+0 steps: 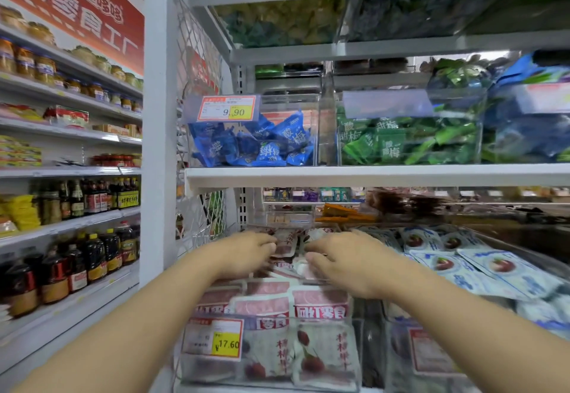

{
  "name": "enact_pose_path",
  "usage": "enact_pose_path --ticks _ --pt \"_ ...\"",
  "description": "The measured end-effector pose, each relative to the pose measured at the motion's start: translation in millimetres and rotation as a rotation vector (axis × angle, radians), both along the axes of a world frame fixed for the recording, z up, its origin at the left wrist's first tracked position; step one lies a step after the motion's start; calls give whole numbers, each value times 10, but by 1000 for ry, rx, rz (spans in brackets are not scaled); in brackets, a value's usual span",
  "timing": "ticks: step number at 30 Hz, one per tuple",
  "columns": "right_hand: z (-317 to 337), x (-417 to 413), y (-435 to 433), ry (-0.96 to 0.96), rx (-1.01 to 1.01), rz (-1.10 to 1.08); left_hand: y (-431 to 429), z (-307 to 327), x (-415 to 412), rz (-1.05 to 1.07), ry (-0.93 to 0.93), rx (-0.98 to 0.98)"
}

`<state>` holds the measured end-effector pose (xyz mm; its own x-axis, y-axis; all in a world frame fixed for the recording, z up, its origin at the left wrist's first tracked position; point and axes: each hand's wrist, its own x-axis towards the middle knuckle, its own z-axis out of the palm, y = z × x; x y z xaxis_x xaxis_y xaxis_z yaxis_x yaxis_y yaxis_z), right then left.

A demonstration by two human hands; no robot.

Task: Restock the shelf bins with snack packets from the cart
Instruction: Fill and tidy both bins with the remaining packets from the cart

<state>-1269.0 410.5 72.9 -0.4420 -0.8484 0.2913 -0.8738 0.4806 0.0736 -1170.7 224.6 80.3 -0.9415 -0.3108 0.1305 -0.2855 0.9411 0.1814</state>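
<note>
Settling pink packets (285,246) deep into the low clear bin (197,371). Left grip (246,252) curled onto a packet, too blurred to tell whether holding; right grip (348,261) loose-fingered, resting on the pile. Next, probably: flatten the stack, pull clear, fetch more. Readable: "网红零食" on packets, 17.60 tag (226,345), 9.90 tag (228,110) above.

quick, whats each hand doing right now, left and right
Left hand: grips an upright pink plastic snack packet in the clear plastic bin.
Right hand: open, fingers resting on the packets, holding nothing.
</note>
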Motion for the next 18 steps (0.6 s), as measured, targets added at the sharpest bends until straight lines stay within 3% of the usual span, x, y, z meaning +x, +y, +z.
enact_pose_path --ticks 2,5,13,16,18 --pt "-83 122 192 -53 -19 90 143 -49 201 -47 -28 9" --pt "-285 275 299 9 144 100 330 -186 313 -149 -143 -16" --pt "-330 248 61 103 286 -140 394 -307 91 44 -184 -88" --pt "-394 298 80 136 214 -188 491 -356 157 136 -115 -174" --pt "-462 323 181 163 51 -142 507 -425 214 185 -13 -259"
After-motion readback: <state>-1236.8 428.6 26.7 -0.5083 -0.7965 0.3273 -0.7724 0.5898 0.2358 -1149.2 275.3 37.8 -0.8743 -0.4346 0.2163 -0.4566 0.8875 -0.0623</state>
